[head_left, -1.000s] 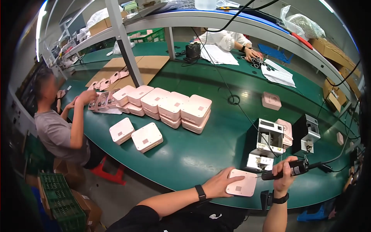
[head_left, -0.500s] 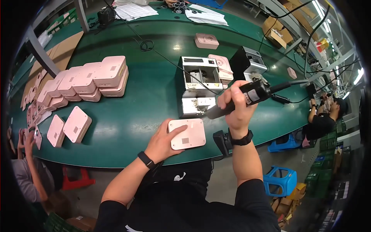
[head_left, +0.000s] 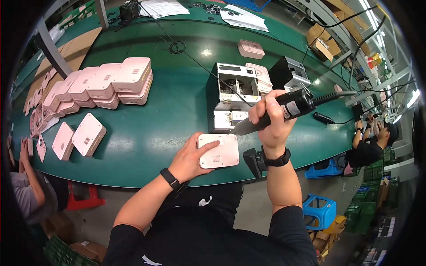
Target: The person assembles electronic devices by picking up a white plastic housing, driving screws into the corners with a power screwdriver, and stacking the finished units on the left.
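A pale pink plastic box (head_left: 227,152) with rounded corners, a small vent grille and corner screw holes lies on the green table in front of me. My left hand (head_left: 191,156) grips its left side, thumb across the top. My right hand (head_left: 274,119) is wrapped round a black corded electric screwdriver (head_left: 298,104), held slanting down to the left. Its narrow tip is at the box's upper edge; whether it touches a hole I cannot tell. Just beyond stands a silver and black screw feeder (head_left: 230,69) with an open top.
Stacked pink boxes (head_left: 131,71) fill the left, with two more (head_left: 89,134) standing nearer. A second machine (head_left: 293,73) and another pink part (head_left: 251,49) are farther right. A black cable (head_left: 176,47) crosses the table. Co-workers sit at left and right; a blue stool (head_left: 320,212) stands at lower right.
The screwdriver's tip has moved left from beside the screw feeder to the pink box's upper edge. My left hand keeps its hold on the box. The whole view has shifted slightly.
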`<state>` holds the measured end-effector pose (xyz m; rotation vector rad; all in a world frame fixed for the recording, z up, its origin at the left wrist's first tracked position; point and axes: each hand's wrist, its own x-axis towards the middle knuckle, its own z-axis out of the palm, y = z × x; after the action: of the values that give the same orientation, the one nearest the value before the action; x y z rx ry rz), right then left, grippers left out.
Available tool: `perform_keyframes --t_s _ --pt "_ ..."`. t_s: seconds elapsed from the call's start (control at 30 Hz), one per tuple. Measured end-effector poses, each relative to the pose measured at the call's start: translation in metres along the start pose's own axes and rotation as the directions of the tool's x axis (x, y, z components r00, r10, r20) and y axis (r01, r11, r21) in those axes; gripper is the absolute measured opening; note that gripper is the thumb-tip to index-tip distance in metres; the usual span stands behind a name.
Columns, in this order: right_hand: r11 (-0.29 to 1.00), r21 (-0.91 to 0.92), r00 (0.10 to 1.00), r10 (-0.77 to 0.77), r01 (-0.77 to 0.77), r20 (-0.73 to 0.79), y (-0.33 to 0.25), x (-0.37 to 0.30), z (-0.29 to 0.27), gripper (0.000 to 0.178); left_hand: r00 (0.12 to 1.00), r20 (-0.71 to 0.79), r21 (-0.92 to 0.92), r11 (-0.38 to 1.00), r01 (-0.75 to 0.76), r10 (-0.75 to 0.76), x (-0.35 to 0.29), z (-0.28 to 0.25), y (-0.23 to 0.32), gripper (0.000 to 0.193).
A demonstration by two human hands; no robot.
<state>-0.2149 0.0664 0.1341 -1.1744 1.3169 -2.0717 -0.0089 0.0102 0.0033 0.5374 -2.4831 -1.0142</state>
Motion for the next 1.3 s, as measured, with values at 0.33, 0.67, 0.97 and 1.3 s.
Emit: perform_keyframes --t_s 0.33,0.67,0.97,1.3 --pt "0.996 0.080 0.998 0.047 -0.044 -0.039 0.028 -0.011 0.014 0.012 1.000 -0.013 -0.006 1.000 0.007 -0.007 0.000 0.001 -0.003 0.079" --pt "0.996 0.072 0.999 0.052 -0.052 0.005 0.031 -0.012 0.015 0.013 1.000 -0.010 -0.026 1.000 0.003 -0.003 0.003 0.001 -0.001 0.078" --pt "0.999 0.005 0.998 -0.052 0.052 -0.046 -0.006 -0.002 -0.009 0.012 1.000 -0.019 -0.020 1.000 -0.007 0.007 0.002 0.003 -0.001 0.077" --pt "0.997 -0.078 0.999 -0.021 0.018 -0.040 -0.003 0.007 -0.003 0.012 0.998 0.039 -0.044 0.997 -0.056 0.058 0.018 0.024 0.008 0.077"
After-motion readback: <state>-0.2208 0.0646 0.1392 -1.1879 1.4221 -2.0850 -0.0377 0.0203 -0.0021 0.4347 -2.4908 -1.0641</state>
